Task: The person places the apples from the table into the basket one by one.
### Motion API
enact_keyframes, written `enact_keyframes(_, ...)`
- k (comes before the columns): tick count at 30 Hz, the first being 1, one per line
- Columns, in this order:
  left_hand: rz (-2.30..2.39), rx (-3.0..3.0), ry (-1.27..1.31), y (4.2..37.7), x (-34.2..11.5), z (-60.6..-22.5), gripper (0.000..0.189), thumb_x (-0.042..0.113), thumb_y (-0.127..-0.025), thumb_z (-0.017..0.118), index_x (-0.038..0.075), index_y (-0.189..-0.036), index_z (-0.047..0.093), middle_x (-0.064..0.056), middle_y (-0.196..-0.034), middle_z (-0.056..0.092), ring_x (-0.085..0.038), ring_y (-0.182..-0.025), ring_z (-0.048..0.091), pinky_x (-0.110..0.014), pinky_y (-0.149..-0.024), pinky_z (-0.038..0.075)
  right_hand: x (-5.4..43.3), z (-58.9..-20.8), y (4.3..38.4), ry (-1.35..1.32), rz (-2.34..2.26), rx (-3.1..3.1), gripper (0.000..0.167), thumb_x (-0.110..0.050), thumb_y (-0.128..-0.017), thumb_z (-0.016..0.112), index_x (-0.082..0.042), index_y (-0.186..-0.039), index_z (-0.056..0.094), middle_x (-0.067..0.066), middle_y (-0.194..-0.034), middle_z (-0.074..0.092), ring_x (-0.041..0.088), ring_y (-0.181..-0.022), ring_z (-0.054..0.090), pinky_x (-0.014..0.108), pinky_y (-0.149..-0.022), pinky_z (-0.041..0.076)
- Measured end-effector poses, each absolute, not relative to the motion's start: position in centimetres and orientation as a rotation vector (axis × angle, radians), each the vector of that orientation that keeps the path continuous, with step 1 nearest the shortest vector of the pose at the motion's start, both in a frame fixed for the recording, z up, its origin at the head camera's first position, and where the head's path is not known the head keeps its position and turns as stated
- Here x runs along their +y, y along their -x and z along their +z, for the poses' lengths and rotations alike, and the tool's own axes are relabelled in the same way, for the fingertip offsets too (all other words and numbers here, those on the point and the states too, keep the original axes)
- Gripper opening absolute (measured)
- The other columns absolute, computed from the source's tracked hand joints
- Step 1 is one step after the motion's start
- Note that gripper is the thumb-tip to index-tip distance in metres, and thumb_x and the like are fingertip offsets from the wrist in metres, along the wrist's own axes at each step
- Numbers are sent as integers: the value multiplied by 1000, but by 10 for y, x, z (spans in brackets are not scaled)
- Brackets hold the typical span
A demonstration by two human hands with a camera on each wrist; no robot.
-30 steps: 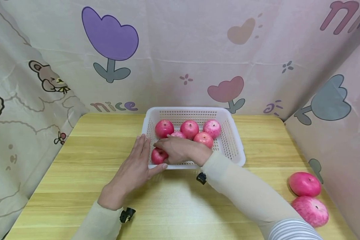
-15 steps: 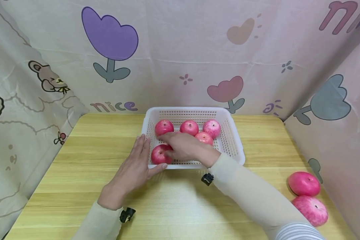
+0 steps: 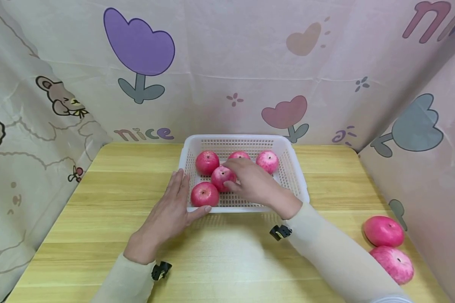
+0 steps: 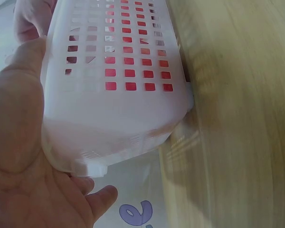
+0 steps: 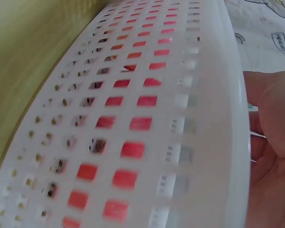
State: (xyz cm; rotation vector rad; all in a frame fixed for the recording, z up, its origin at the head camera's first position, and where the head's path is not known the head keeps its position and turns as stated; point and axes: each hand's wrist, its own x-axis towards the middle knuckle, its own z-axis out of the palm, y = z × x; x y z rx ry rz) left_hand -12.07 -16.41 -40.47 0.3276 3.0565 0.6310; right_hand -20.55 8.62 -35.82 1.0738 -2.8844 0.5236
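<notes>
A white plastic basket (image 3: pixel 301 185) holds several pink-red apples. My left hand (image 3: pixel 168 214) rests against its left front corner, thumb along the front rim and straight fingers along the left side. In the left wrist view that hand (image 4: pixel 16 123) lies along the basket's rim. My right hand (image 3: pixel 255 181) reaches over the front rim into the basket, fingers loosely spread. Its thumb and fingertips are right at the middle apple (image 3: pixel 220 177). Another apple (image 3: pixel 204 194) sits in the front left corner, and three show behind, one of them (image 3: pixel 239 155) partly covered by the hand.
Two larger pink apples (image 3: pixel 384 231) lie together at the right edge of the wooden table (image 3: pixel 227 261). A printed curtain (image 3: pixel 212 50) stands directly behind the basket and along both sides.
My right hand has drawn back rightward from the front left apple, uncovering it and the middle apple, and now covers the apple right of the middle. The left hand stays put.
</notes>
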Motion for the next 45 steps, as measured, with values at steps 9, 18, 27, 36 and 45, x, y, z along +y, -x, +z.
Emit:
enact_keyframes(9,643,3054,-317,122,-164,-406,122,77,-90,63,-1,-168,11,-21,-177,1,-42,-164,3,-62,-119,35,123,-362,196,-841,670,-2792,54,-27,-99,75,-3,-145,60,16,-148,62,36,-141,55,53,-119,44)
enact_keyframes(18,653,3047,-314,122,-164,-406,122,77,-90,63,-1,-168,10,-21,-177,0,-41,-164,1,-62,-122,32,161,-363,178,-573,738,-2685,50,-24,-98,76,2,-138,64,23,-145,63,43,-137,57,59,-117,44)
enact_keyframes(27,654,3043,-315,121,-164,-406,121,75,-91,64,-1,-168,10,-22,-177,0,-41,-164,1,-61,-121,32,204,-364,160,-207,707,-2687,46,-25,-100,71,3,-136,64,28,-141,62,49,-133,56,67,-109,44)
enact_keyframes(36,650,3051,-317,121,-163,-406,120,74,-91,66,-1,-168,11,-22,-177,1,-42,-164,3,-62,-121,33,269,-379,146,60,616,-2821,58,-37,-107,60,9,-143,55,37,-145,54,60,-132,49,74,-107,40)
enact_keyframes(45,647,3045,-303,121,-163,-406,121,76,-90,64,0,-168,10,-21,-177,0,-41,-164,2,-61,-121,32,330,-386,134,307,515,-2977,74,-45,-107,53,15,-148,43,45,-147,43,68,-128,38,79,-102,36)
